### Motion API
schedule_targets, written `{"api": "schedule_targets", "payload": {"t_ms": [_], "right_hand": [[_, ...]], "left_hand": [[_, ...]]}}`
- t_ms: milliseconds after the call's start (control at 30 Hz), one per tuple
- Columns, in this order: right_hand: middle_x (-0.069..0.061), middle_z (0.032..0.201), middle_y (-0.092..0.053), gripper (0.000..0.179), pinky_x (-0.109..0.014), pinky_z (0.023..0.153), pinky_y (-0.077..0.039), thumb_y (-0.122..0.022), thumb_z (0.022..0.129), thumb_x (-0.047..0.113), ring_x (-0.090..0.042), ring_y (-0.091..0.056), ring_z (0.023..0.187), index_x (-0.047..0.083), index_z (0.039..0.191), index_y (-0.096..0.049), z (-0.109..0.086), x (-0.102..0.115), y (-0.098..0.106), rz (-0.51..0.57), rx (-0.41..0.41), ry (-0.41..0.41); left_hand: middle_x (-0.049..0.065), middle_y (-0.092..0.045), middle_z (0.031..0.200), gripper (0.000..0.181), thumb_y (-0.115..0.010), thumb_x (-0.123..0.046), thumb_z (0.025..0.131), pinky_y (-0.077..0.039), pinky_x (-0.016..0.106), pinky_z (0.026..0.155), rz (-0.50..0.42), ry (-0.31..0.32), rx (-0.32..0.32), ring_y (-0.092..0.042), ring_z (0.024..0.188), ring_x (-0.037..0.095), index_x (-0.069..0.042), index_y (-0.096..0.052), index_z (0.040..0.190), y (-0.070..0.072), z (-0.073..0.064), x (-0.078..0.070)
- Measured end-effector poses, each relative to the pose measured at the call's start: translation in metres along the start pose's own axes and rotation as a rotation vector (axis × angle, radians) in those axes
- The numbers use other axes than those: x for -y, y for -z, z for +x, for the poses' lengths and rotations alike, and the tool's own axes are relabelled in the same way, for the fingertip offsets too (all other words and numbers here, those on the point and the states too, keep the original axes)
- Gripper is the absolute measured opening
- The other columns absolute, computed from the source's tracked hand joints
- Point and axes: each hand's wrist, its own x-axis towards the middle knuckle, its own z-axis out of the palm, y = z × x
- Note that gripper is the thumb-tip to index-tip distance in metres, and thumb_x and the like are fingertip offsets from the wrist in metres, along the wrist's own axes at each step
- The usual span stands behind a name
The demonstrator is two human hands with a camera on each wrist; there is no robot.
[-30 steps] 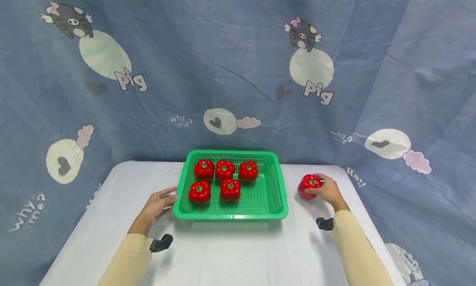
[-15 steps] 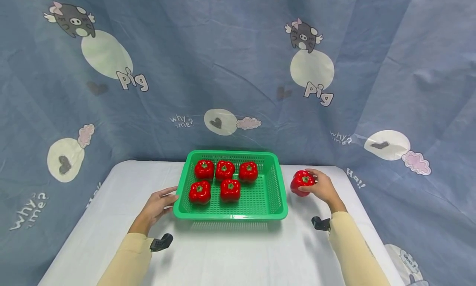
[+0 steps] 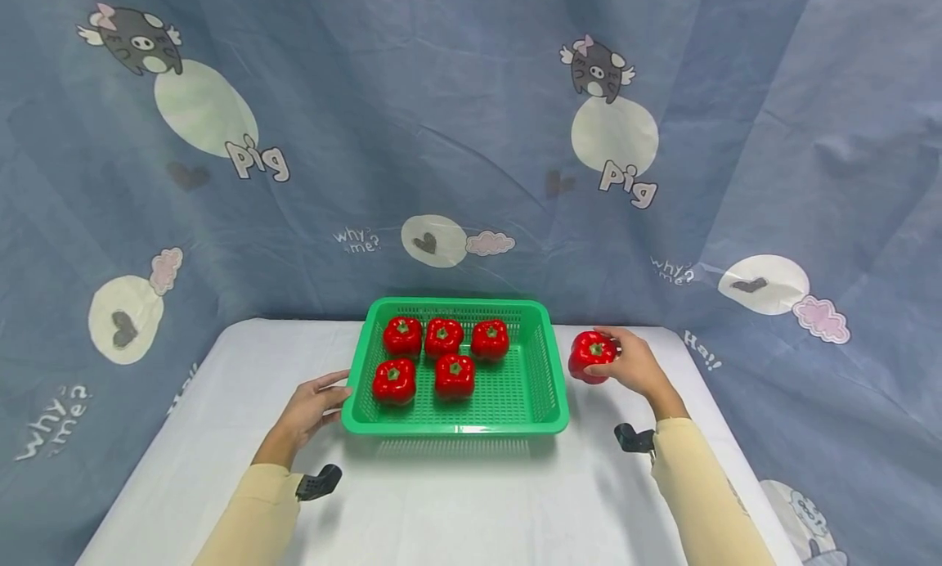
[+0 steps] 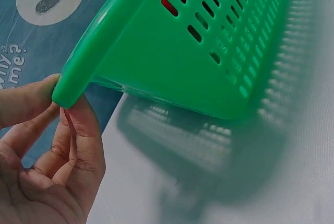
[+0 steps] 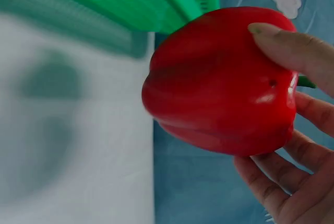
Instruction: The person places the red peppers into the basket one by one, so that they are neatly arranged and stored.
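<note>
A red bell pepper [image 3: 591, 355] with a green stem is in the grip of my right hand [image 3: 639, 366], just right of the basket. In the right wrist view that bell pepper [image 5: 219, 83] is held off the white table, thumb on one side and fingertips on the other. My left hand [image 3: 305, 411] pinches the left rim of a green plastic basket [image 3: 456, 428]. Close up in the left wrist view, thumb and fingers take the basket's rim [image 4: 78, 72] between them. Several red bell peppers, such as one at the front [image 3: 455, 378], lie in the basket's left and middle.
A white table [image 3: 441, 509] carries the basket near its back edge. Behind and at the sides hangs a blue cloth [image 3: 471, 141] printed with pigs and words. Black wrist cameras [image 3: 320, 482] are strapped to both sleeves.
My right hand has lifted the bell pepper and carried it left and slightly back, nearer the basket. My left hand and the basket have stayed in place.
</note>
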Motion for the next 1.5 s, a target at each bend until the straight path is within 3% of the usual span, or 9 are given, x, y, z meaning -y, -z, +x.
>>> {"api": "schedule_targets", "payload": {"t_ms": [600,1067,1500], "right_hand": [[-0.017,0.121,-0.051,0.069,-0.047,0.084,-0.048,-0.079,0.066,0.014,-0.035,-0.048,0.108,0.004,0.127,-0.049,0.001,0.046,0.002,-0.013,0.003,0.144],[-0.016,0.120,-0.052,0.069,-0.045,0.081,-0.050,-0.078,0.065,0.008,-0.033,-0.049,0.107,0.004,0.127,-0.048,0.016,0.068,-0.019,0.012,0.082,0.140],[-0.014,0.116,-0.056,0.067,-0.043,0.083,-0.050,-0.082,0.063,0.010,-0.031,-0.048,0.108,0.003,0.123,-0.053,0.032,0.079,-0.047,-0.084,0.132,0.118]], "left_hand": [[0.011,-0.061,0.111,0.055,-0.060,-0.022,0.086,-0.052,0.030,0.078,-0.014,0.014,0.007,-0.062,0.087,0.012,-0.009,-0.041,0.136,0.002,0.002,0.006],[0.008,-0.061,0.108,0.054,-0.059,-0.021,0.087,-0.052,0.030,0.076,-0.021,0.018,0.008,-0.062,0.085,0.012,-0.008,-0.040,0.137,0.000,0.003,0.002],[0.007,-0.062,0.104,0.054,-0.060,-0.020,0.087,-0.052,0.029,0.075,-0.035,0.002,0.009,-0.061,0.083,0.011,-0.006,-0.040,0.136,0.001,0.001,0.002]]}}
